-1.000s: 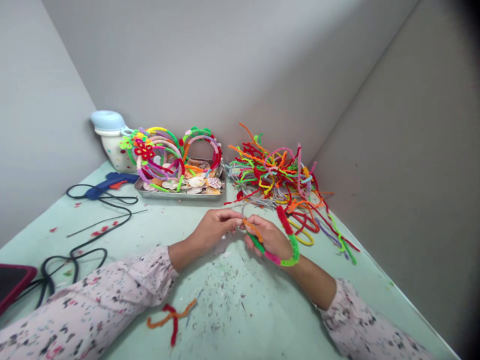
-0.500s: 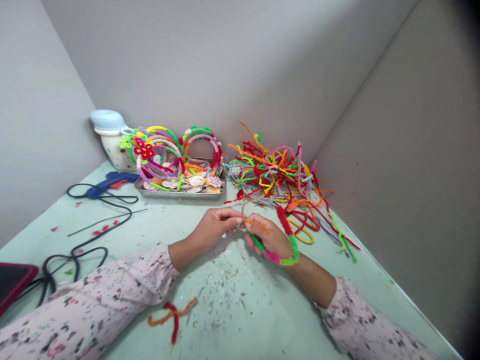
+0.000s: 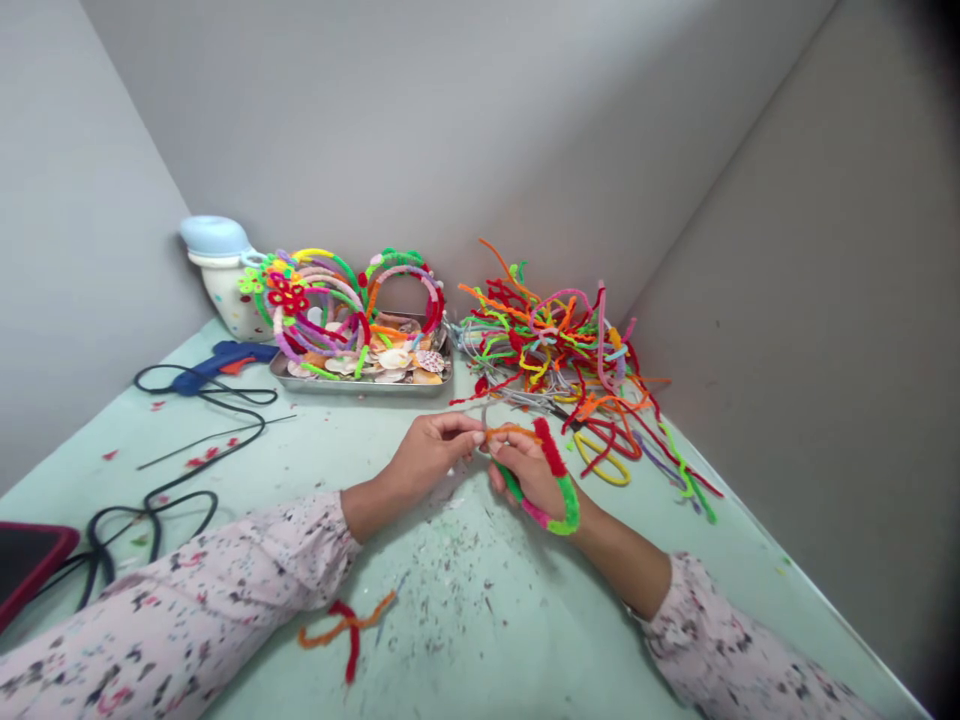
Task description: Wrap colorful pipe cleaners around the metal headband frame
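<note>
A curved headband (image 3: 571, 505), wrapped in red, green and pink pipe cleaner, hangs from my right hand (image 3: 536, 472), whose fingers are closed round its dark green part. An orange pipe cleaner (image 3: 516, 430) runs from the fingertips over the back of the right fingers. Thumb and forefinger of my left hand (image 3: 431, 448) pinch where the orange strand meets the band, close to the right fingertips. A bare grey end (image 3: 485, 413) of the band sticks up between the hands. The exact pinch point is partly hidden by the fingers.
Behind the hands stand a metal tray (image 3: 360, 389) of shells with finished headbands (image 3: 322, 300), and a heap of pipe cleaners (image 3: 547, 335). A blue glue gun (image 3: 210, 370) with black cord, a lidded cup (image 3: 229, 290) and a dark red-edged device (image 3: 34, 565) are left. Pipe cleaner scraps (image 3: 349, 628) lie in front.
The band's red end has swung left and slightly down in my right hand. The orange strand has risen and now lies flatter across the right fingers. My left hand stays nearly in place.
</note>
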Available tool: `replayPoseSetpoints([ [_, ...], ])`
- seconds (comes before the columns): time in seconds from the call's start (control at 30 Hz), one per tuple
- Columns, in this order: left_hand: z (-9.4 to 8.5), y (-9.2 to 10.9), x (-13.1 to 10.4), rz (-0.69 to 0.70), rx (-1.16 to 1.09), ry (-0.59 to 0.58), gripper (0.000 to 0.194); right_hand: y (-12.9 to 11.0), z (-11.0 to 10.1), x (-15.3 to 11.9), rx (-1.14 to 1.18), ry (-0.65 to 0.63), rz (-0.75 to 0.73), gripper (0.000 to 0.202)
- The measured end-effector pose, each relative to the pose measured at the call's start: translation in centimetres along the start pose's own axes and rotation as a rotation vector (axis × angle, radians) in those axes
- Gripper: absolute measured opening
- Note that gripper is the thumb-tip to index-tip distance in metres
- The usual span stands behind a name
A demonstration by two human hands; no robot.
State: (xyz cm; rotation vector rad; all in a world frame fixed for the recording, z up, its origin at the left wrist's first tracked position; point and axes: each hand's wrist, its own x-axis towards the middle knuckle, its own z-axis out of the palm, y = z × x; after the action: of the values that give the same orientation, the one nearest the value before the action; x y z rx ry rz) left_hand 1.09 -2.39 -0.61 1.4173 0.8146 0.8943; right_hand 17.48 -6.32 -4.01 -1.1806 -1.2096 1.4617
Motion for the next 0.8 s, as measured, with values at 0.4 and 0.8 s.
replayPoseSetpoints([
  [0.4,0.6,-0.1,-0.3,-0.011,0.029,0.071,0.016,-1.7,1.0,-1.2,-0.165,0.036,-0.033,0.017],
  [0.8,1.1,-0.4,-0.5,-0.002,0.080,0.135,0.007,-2.3,1.8,-1.4,-0.380,0.159,-0.110,0.020],
])
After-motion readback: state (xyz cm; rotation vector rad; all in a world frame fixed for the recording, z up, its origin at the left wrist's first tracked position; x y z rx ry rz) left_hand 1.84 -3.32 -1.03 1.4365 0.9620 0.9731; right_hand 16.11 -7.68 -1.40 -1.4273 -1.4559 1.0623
